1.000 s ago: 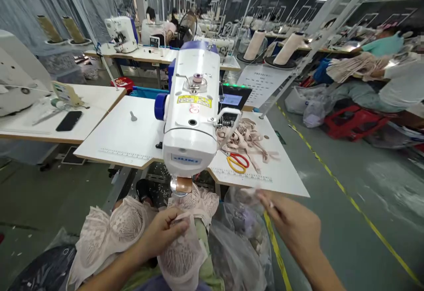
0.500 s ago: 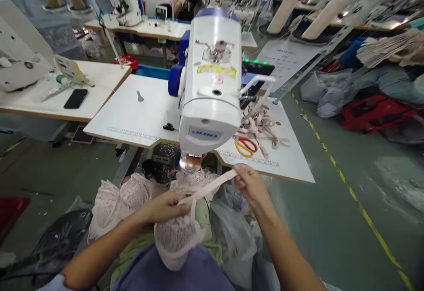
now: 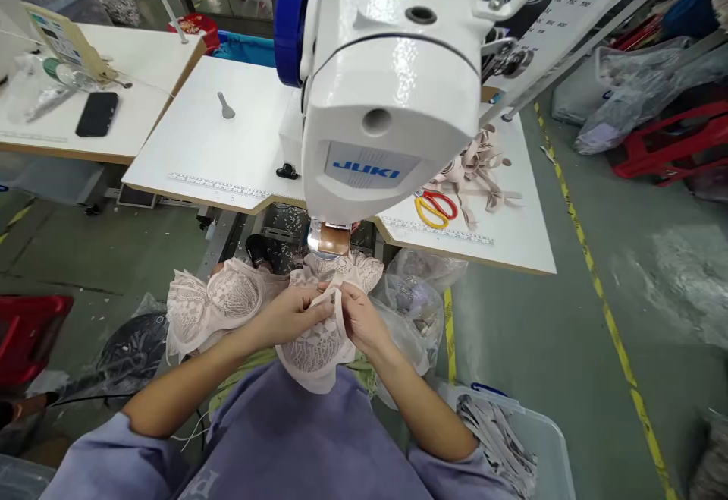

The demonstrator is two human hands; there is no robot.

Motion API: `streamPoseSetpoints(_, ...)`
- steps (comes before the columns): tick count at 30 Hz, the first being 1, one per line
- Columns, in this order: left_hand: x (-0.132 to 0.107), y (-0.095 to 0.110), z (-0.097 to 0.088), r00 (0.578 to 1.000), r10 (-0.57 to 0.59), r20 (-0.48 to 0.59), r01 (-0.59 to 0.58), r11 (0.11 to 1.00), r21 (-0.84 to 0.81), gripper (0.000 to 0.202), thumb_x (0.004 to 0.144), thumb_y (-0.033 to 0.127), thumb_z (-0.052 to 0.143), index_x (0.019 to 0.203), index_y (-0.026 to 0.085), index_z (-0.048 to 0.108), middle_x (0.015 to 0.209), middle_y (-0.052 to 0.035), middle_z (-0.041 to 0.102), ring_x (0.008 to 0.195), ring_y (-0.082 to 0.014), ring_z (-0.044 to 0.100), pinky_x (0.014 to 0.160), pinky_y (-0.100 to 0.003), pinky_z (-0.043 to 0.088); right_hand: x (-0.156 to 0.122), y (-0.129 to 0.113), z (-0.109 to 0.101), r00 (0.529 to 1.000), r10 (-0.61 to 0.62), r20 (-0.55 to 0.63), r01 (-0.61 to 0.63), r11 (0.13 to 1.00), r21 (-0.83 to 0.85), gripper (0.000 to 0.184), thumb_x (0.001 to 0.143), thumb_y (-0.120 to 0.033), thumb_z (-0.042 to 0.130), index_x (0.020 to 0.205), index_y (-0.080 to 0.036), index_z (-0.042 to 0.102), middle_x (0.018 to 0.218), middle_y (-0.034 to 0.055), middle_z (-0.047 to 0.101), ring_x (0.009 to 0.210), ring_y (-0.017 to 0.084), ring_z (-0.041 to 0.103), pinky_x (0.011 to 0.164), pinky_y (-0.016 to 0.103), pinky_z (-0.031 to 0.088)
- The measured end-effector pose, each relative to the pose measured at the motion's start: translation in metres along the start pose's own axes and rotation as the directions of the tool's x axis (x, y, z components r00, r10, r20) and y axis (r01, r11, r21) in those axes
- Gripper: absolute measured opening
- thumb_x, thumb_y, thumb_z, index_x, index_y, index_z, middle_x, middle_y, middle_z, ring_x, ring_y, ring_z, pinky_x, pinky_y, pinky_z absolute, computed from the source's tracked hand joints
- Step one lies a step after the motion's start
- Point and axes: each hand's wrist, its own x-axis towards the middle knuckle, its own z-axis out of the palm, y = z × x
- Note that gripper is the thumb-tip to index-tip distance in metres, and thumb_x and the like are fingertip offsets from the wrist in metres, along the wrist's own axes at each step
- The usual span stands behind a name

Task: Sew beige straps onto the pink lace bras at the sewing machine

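Note:
A pale pink lace bra [image 3: 312,348] hangs between my hands in front of the sewing machine [image 3: 369,121]. My left hand [image 3: 293,314] is closed on the top of its cup. Close beside it, my right hand [image 3: 358,318] pinches a pale pink strap [image 3: 340,310], which curves in a loop at the cup's upper edge. The fingertips of both hands nearly meet, partly hiding the strap's end. Another stretch of lace bra [image 3: 219,306] lies to the left of my left hand, over my lap. More lace shows just under the machine's sewing head.
Red-and-yellow-handled scissors [image 3: 435,209] and a heap of pink straps [image 3: 475,170] lie on the white table [image 3: 227,143], right of the machine. A black phone [image 3: 97,114] rests on the neighbouring table. A plastic bin [image 3: 554,439] of grey strips stands low on the right.
My right hand has moved left to meet my left hand; the strap stretched between them now forms a loop. The view has tilted downward and come closer to the machine.

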Motion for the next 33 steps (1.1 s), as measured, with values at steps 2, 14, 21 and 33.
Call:
streamPoseSetpoints(2, -0.002, -0.002, -0.001, 0.999, -0.03, -0.023, 0.031, 0.999, 0.014, 0.042, 0.097, 0.047, 0.049, 0.07, 0.016, 0.054, 0.063, 0.0036, 0.048, 0.059, -0.0106, 0.045, 0.057, -0.022, 0.032, 0.007, -0.015, -0.011, 0.994, -0.052, -0.096, 0.057, 0.997, 0.054, 0.032, 0.08, -0.056, 0.073, 0.081, -0.024, 0.07, 0.055, -0.0053, 0.049, 0.048, 0.011, 0.041, 0.047, 0.023, 0.038)
streamPoseSetpoints(14, 0.0, 0.005, 0.001, 0.978, 0.003, -0.208, 0.032, 0.986, 0.164, 0.042, 0.097, 0.041, 0.05, 0.064, 0.016, 0.056, 0.059, 0.0033, 0.048, 0.057, -0.0099, 0.044, 0.054, -0.022, 0.03, -0.014, -0.061, -0.017, 0.935, -0.142, 0.325, 0.29, 0.832, -0.472, 0.03, 0.094, -0.047, 0.06, 0.089, -0.024, 0.078, 0.101, 0.0057, 0.07, 0.098, 0.022, 0.064, 0.09, 0.034, 0.048)
streamPoseSetpoints(21, 0.006, -0.003, 0.02, 0.899, 0.138, -0.416, -0.105, 0.989, 0.101, 0.026, 0.095, 0.041, 0.056, 0.09, 0.016, 0.062, 0.082, -0.0032, 0.062, 0.07, -0.0134, 0.056, 0.059, -0.022, 0.043, -0.001, -0.061, -0.019, 0.942, -0.313, 0.121, 0.335, 0.859, -0.388, 0.033, 0.091, -0.053, 0.063, 0.086, -0.024, 0.078, 0.088, 0.0026, 0.071, 0.079, 0.019, 0.063, 0.07, 0.03, 0.049)
streamPoseSetpoints(33, 0.014, 0.024, -0.032, 0.885, 0.297, -0.359, -0.112, 0.884, 0.454, 0.042, 0.1, 0.023, 0.041, 0.138, 0.022, 0.06, 0.123, -0.0078, 0.073, 0.1, -0.019, 0.071, 0.085, -0.028, 0.056, 0.069, -0.133, -0.031, 0.937, -0.314, 0.152, 0.348, 0.843, -0.41, 0.018, 0.075, -0.034, 0.076, 0.082, -0.02, 0.066, 0.065, -0.0028, 0.061, 0.058, 0.012, 0.054, 0.057, 0.025, 0.047)
